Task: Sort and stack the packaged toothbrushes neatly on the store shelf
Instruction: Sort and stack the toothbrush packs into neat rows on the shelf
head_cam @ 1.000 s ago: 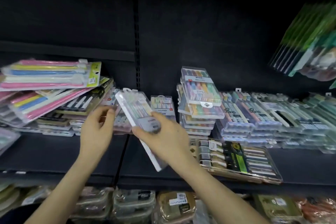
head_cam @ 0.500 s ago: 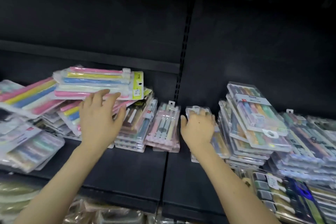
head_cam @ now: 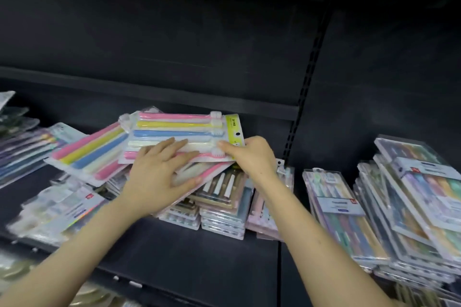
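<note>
Pack (head_cam: 179, 127) under left hand (head_cam: 157, 172), right hand (head_cam: 252, 156)

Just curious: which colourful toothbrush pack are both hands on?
The topmost pack: the right hand pinches its yellow header card, and the left hand rests its fingers on it. The slanted pack beside it lies untouched.

- The left hand (head_cam: 159, 172) is lying flat, with fingers spread, on the top toothbrush pack (head_cam: 179, 127).
- The right hand (head_cam: 252, 154) is pinching the yellow end of this pack.
- The pack is resting on an untidy pile (head_cam: 219, 197) on the dark shelf (head_cam: 174, 252).
</note>
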`<action>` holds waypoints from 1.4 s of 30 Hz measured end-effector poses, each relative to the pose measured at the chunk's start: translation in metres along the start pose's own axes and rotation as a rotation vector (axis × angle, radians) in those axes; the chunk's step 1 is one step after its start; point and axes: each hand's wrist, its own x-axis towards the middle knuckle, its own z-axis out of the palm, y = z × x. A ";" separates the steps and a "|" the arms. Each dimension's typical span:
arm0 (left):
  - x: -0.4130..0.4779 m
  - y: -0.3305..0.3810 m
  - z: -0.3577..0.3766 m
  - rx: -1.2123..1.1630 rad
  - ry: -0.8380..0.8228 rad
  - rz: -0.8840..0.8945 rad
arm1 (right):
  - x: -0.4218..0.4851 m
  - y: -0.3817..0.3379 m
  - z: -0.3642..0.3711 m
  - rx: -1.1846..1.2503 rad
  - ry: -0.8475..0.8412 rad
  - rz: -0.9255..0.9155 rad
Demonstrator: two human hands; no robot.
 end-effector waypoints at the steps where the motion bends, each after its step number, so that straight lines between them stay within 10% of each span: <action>1: -0.007 -0.005 0.000 0.037 0.055 -0.031 | 0.000 0.001 0.000 -0.027 0.009 0.010; 5: -0.026 -0.043 -0.002 -0.031 0.314 -0.492 | 0.002 -0.002 0.004 0.123 -0.004 0.062; 8: -0.024 -0.082 -0.005 -0.106 0.215 -0.707 | -0.002 -0.008 0.006 0.294 0.005 0.105; 19: 0.000 -0.156 -0.020 -0.109 -0.159 -0.863 | -0.025 -0.014 -0.001 0.441 0.072 0.224; 28: -0.005 -0.170 -0.028 -1.003 -0.130 -0.965 | -0.035 0.008 -0.027 0.750 0.222 0.237; 42: -0.065 -0.214 -0.110 -0.983 0.002 -1.039 | -0.021 -0.017 0.003 0.585 0.186 0.221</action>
